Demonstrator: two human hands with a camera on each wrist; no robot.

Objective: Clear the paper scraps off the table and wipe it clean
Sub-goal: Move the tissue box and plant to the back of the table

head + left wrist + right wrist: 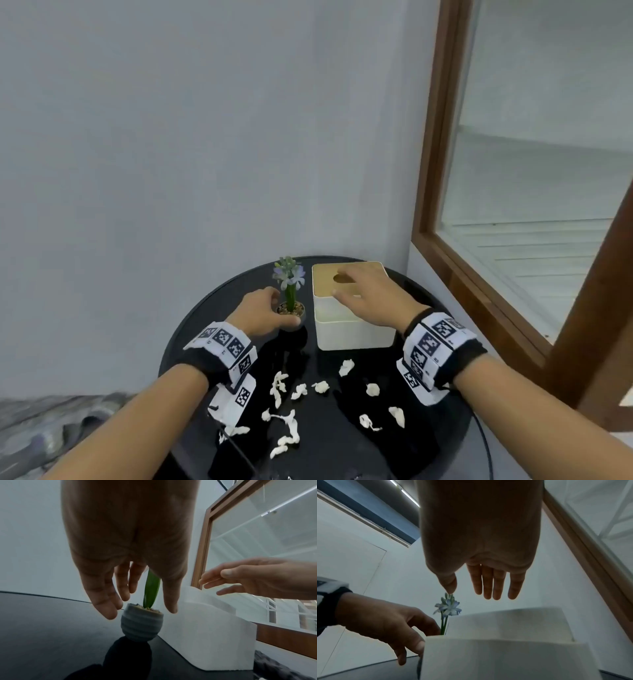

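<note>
Scraps point(291, 407) litter the near half of the table point(191, 329), untouched. Left hand point(260, 310) spreads wide around the pot point(291, 313), likely to move it; right hand point(368, 296) hovers, fingers straight, over the tissue box point(349, 329), probably for a wipe.

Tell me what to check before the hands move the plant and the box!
1. Left hand round the small grey ribbed plant pot: not ok, fingers spread, not gripping.
2. Right hand holding the white tissue box with wooden lid: not ok, hovering open.
3. Pot upright: ok.
4. White crumpled paper scraps off the round black table: not ok.
5. Tissue in the slot: cannot tell.
</note>
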